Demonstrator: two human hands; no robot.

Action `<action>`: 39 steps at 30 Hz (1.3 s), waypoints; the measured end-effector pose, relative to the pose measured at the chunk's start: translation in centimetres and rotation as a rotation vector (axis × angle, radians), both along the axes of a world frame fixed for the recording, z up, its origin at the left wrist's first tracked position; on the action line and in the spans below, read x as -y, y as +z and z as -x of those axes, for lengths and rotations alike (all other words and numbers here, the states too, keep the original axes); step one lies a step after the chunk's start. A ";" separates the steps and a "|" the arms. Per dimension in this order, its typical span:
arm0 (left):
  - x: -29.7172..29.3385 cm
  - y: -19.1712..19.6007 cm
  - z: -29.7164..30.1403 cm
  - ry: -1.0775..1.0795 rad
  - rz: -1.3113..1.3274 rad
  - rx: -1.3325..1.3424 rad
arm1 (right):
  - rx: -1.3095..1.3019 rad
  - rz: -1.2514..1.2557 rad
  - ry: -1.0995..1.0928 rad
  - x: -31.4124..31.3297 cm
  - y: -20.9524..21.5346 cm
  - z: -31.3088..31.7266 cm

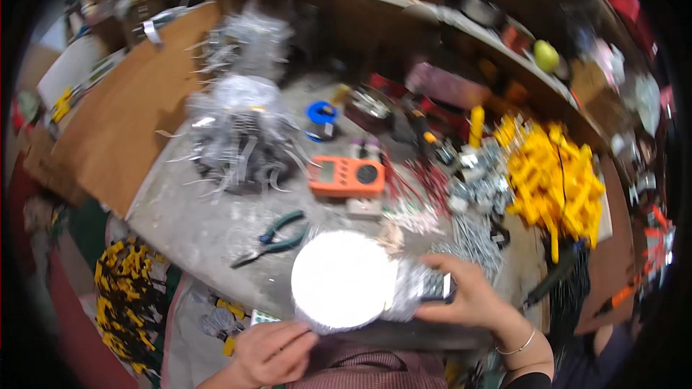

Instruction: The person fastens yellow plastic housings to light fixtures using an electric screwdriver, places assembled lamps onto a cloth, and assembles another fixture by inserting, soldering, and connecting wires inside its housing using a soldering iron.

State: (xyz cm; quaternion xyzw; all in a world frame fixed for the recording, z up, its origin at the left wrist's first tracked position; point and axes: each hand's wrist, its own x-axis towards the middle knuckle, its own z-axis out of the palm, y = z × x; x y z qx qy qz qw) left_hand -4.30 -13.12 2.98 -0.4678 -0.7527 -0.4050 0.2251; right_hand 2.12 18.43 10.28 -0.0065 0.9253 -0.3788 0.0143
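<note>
Resting at the near edge of the grey workbench (209, 223), a round white disc (342, 279) with a bright, glaring face is steadied by both hands. The left hand (274, 351) is curled below the disc's lower left rim, fingertips touching its edge; whether the rim is truly pinched cannot be told. The right hand (472, 299) is closed around a small grey metal part (425, 288) pressed against the disc's right side, with a thin bracelet (517, 346) seen on the wrist. Just beyond the disc, to the left, a pair of green-handled pliers (277, 238) is laid flat on the bench. To the far left, below the bench edge, a bundle of yellow and black pieces (126, 292) is seen. Farther on, an orange meter (347, 176) is set near the bench's middle, with red wires (422, 184) and a heap of small silver parts (476, 187) to its right. A pile of yellow plastic pieces (555, 180) is heaped at the right. A mound of clear bags with metal strips (234, 130) is stacked at the left, and a blue spool (321, 112) is placed behind the meter. At the back, a cluttered shelf (447, 14) is blurred.
</note>
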 end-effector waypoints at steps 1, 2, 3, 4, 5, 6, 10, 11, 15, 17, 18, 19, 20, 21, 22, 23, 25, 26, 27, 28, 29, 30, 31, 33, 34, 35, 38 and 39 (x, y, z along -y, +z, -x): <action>-2.2 0.7 0.0 -0.106 0.046 0.028 | 0.034 -0.028 0.038 0.3 -1.2 -1.8; -4.7 1.4 0.3 -0.230 0.148 0.080 | 0.068 -0.069 0.045 0.4 -2.7 -3.1; -7.6 1.9 0.5 -0.360 0.253 0.120 | 0.099 -0.107 0.048 0.2 -4.5 -4.5; -10.2 2.1 -0.2 -0.429 0.347 0.169 | 0.109 -0.091 0.007 0.1 -6.2 -5.4; -12.4 1.8 -0.6 -0.492 0.439 0.213 | 0.076 -0.099 0.027 -0.1 -8.0 -6.1; -14.0 1.3 -0.8 -0.526 0.446 0.209 | 0.040 -0.115 0.048 -0.1 -8.9 -6.9; -17.1 -0.2 -2.2 -0.541 0.633 0.195 | 0.028 -0.403 -0.071 -1.3 -7.3 -9.3; -17.2 -0.6 -2.3 -0.514 0.652 0.218 | 0.223 -0.338 -0.003 -2.3 -7.1 -9.9; -16.5 -1.1 -2.6 -0.453 0.728 0.264 | 0.087 -0.427 0.002 -8.2 -7.1 -11.3; -15.9 -1.1 -2.4 -0.354 0.661 0.235 | 0.052 -0.504 -0.377 -13.8 -6.3 -9.7; -15.8 -1.1 -2.3 -0.347 0.651 0.223 | -0.059 -0.289 -0.626 -16.3 -6.0 -8.7; -15.8 -1.0 -2.4 -0.339 0.642 0.212 | -0.198 -0.435 -0.720 -19.1 -7.3 -8.0; -15.8 -1.2 -2.4 -0.334 0.656 0.220 | -0.086 -0.430 -0.756 -20.5 -7.6 -6.5; -16.0 -1.2 -2.4 -0.337 0.656 0.196 | 0.034 -0.431 -0.801 -21.4 -7.7 -5.9; -16.2 -1.3 -2.3 -0.341 0.656 0.172 | 0.081 -0.450 -0.791 -22.5 -8.1 -5.5; -16.0 -1.3 -2.4 -0.336 0.674 0.184 | 0.124 -0.461 -0.766 -22.9 -8.8 -5.0; -15.9 -1.3 -2.0 -0.380 0.642 0.230 | 0.074 -0.461 -0.737 -22.1 -8.2 -4.2; -16.0 -1.1 -2.0 -0.371 0.634 0.217 | 0.000 -0.391 -0.753 -21.5 -7.6 -4.4; -16.0 -1.2 -1.9 -0.363 0.636 0.224 | -0.072 -0.324 -0.774 -21.3 -7.5 -4.8; -16.0 -1.3 -1.9 -0.374 0.635 0.221 | -0.183 -0.336 -0.735 -21.2 -8.2 -5.2; -16.0 -1.4 -1.9 -0.386 0.634 0.217 | -0.179 -0.335 -0.726 -20.7 -8.3 -5.5; -16.1 -1.6 -1.7 -0.386 0.633 0.226 | -0.236 -0.118 -0.784 -19.9 -8.2 -5.9; -16.1 -1.6 -1.6 -0.395 0.634 0.221 | -0.289 0.107 -0.828 -19.1 -8.1 -6.0; -16.0 -1.5 -1.6 -0.395 0.644 0.235 | -0.255 0.229 -0.761 -17.5 -7.7 -6.1; -16.0 -1.3 -1.3 -0.411 0.636 0.237 | -0.230 0.350 -0.702 -16.3 -7.6 -6.1; -16.0 -1.1 -1.0 -0.426 0.627 0.240 | -0.212 0.364 -0.691 -14.7 -7.3 -6.2; -15.5 0.5 -0.3 -0.445 0.616 0.329 | -0.286 0.284 -0.507 -10.0 -7.2 -7.9; -15.7 0.9 0.0 -0.460 0.595 0.362 | -0.222 0.332 -0.484 -9.2 -8.2 -8.3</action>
